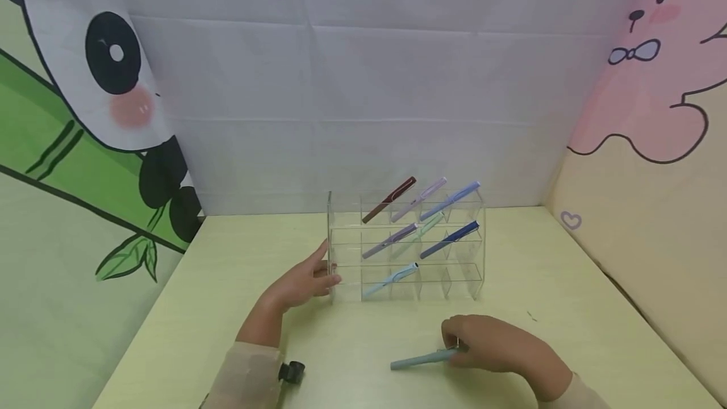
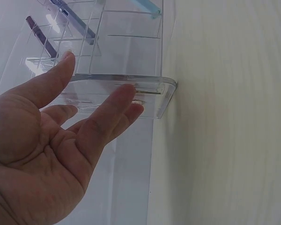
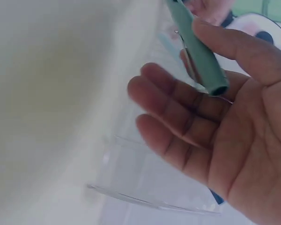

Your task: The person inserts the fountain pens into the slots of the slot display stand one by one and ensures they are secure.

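A clear plastic pen rack (image 1: 346, 251) with tiered compartments stands on the table, several pens slanting in it. My left hand (image 1: 301, 283) is at the rack's left side; in the left wrist view the fingers are extended against its side panel (image 2: 126, 78), thumb apart. My right hand (image 1: 494, 343) pinches a grey-green pen (image 1: 423, 359) between thumb and forefinger, in front of the rack. In the right wrist view the green pen (image 3: 201, 56) shows its metal clip, while the other fingers curl loosely below it.
The rack's top tier holds a maroon pen (image 1: 389, 199), a lilac pen and a blue pen (image 1: 451, 199). Purple, pale green and dark blue (image 1: 450, 240) pens lie in the middle tier, a light blue pen (image 1: 390, 279) in the bottom. A white backdrop (image 1: 363, 81) rises behind.
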Motion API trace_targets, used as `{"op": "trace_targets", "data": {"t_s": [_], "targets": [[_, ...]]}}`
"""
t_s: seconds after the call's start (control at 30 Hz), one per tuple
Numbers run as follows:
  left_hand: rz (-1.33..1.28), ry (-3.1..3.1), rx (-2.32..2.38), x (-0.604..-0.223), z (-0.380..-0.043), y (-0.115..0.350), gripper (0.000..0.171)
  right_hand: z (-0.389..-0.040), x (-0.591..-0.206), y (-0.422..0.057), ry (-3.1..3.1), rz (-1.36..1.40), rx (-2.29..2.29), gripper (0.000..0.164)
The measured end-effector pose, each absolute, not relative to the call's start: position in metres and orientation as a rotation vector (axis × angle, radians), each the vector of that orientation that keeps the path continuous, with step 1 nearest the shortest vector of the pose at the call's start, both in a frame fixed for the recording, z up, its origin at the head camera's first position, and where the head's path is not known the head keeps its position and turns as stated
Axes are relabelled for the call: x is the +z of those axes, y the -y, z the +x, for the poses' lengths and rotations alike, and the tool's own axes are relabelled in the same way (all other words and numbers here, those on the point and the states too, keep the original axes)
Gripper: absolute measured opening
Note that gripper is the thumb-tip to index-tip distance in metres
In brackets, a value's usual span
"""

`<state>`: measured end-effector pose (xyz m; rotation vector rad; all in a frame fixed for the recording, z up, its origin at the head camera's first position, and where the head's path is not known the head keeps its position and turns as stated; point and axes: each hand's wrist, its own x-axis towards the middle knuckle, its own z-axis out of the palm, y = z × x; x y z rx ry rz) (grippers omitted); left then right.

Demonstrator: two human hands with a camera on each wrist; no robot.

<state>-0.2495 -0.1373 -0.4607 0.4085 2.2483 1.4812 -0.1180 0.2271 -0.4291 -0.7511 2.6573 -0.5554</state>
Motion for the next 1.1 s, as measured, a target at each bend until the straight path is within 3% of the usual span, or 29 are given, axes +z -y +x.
{"op": "trace_targets", "data": {"t_s": [0.43,0.63,1.1], "targets": [[0.402,-2.249,1.476,-0.459,-0.248,0.137,0.095,-0.144,-0.393,-0.217,-2.825,-0.85,-0.77,0.005],[0.396,-2.245,1.474,-0.46,-0.249,0.138,0.096,-0.154,-0.39,-0.207,-2.856,-0.922,-0.789,0.015],[0.375,-2.252,1.469,-0.459,-0.247,0.138,0.097,-0.157,-0.398,-0.204,-2.853,-0.83,-0.806,0.017]]}}
